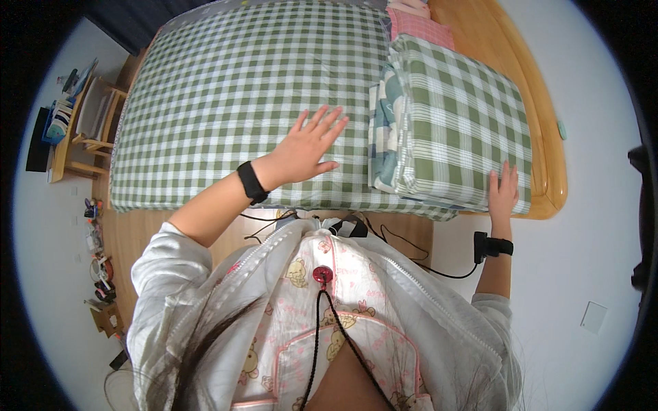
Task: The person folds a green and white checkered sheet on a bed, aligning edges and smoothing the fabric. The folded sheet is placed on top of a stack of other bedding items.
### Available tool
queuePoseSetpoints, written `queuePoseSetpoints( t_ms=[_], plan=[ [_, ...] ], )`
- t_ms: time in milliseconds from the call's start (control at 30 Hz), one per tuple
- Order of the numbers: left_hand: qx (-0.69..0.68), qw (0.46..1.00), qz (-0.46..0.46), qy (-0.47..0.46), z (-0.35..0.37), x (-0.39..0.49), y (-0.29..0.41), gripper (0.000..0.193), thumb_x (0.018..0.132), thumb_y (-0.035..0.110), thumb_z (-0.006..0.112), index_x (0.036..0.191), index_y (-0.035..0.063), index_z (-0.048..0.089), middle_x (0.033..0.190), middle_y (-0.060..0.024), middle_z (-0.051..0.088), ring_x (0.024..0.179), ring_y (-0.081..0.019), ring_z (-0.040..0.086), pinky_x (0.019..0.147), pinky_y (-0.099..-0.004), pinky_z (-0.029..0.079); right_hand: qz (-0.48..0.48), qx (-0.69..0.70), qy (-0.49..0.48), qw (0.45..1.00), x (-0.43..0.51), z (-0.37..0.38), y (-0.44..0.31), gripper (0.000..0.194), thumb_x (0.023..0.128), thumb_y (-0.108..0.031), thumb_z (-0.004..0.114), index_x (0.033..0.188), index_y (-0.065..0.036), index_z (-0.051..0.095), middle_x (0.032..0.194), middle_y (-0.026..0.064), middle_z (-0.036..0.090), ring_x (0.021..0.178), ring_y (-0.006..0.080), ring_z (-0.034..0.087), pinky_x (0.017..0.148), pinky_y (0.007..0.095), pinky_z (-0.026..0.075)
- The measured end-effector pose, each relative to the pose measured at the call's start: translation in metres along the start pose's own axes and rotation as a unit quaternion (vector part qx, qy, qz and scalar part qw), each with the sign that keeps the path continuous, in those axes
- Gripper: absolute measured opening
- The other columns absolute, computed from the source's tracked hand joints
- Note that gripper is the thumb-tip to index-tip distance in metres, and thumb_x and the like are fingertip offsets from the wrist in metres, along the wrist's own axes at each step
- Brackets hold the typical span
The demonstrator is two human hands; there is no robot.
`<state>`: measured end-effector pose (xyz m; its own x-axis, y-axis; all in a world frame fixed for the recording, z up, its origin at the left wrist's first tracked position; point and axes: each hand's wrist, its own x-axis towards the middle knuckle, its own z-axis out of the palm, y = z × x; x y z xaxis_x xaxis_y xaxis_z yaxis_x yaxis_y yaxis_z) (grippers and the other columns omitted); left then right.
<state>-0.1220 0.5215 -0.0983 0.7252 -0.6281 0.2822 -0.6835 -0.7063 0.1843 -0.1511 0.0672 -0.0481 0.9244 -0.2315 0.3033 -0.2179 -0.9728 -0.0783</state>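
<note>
A folded green-and-white checked quilt (457,118) lies at the right end of the bed, by the wooden headboard. On its near right corner rests my right hand (503,192), fingers pointing away from me. Spread and palm down, my left hand (306,149) is over the checked bed sheet (247,92), left of the quilt; whether it touches the sheet I cannot tell. Nothing is held in either hand. Along the quilt's left side, folded layers of a blue-green and cream patterned fabric (384,133) show. Each wrist wears a black band.
The wooden headboard (547,174) stands against the white wall at right. Beyond the quilt lies a pink checked pillow (421,25). At far left are a wooden desk (72,133) and a chair (97,110). Black cables (401,241) hang near my body above the wooden floor (139,231).
</note>
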Motion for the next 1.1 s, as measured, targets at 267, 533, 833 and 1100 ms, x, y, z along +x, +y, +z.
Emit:
queuePoseSetpoints(
  t_ms=[267,533,833,1100],
  plan=[
    [0.005,0.989,-0.146,-0.009,-0.004,-0.088,-0.089,0.072,0.083,0.040,0.055,0.137,0.0048,0.022,0.141,-0.0170,0.023,0.130,-0.0360,0.021,0.104,-0.0510,0.021,-0.056,0.034,-0.086,0.994,-0.026,0.035,-0.125,0.057,0.088,-0.045,0.044,0.135,-0.015,0.034,0.142,0.0174,0.022,0.132,0.0321,0.020,0.101,0.0580,0.009],
    [0.016,0.976,-0.215,-0.024,-0.015,-0.129,-0.151,0.074,0.083,0.039,0.055,0.137,0.0050,0.019,0.139,-0.0206,0.024,0.129,-0.0364,0.023,0.103,-0.0518,0.021,0.014,-0.062,-0.078,0.995,-0.004,0.025,-0.179,0.060,0.085,-0.048,0.046,0.132,-0.011,0.037,0.139,0.0200,0.027,0.127,0.0340,0.029,0.096,0.0601,0.021],
    [0.020,0.972,-0.231,0.045,-0.042,-0.092,-0.171,0.072,0.084,0.042,0.051,0.137,0.0036,0.021,0.139,-0.0216,0.024,0.130,-0.0367,0.022,0.103,-0.0531,0.020,-0.160,0.003,0.014,0.987,0.000,0.049,-0.341,0.064,0.084,-0.045,0.049,0.130,-0.002,0.037,0.135,0.0238,0.031,0.125,0.0364,0.031,0.099,0.0504,0.026],
    [-0.012,0.966,-0.254,0.053,-0.052,-0.069,-0.147,0.076,0.086,0.052,0.043,0.137,0.0002,0.018,0.141,-0.0211,0.021,0.131,-0.0367,0.018,0.105,-0.0495,0.018,-0.280,0.120,-0.021,0.952,-0.022,0.048,-0.421,0.059,0.088,-0.039,0.047,0.131,-0.001,0.034,0.138,0.0231,0.026,0.128,0.0375,0.025,0.104,0.0473,0.022]
  ],
)
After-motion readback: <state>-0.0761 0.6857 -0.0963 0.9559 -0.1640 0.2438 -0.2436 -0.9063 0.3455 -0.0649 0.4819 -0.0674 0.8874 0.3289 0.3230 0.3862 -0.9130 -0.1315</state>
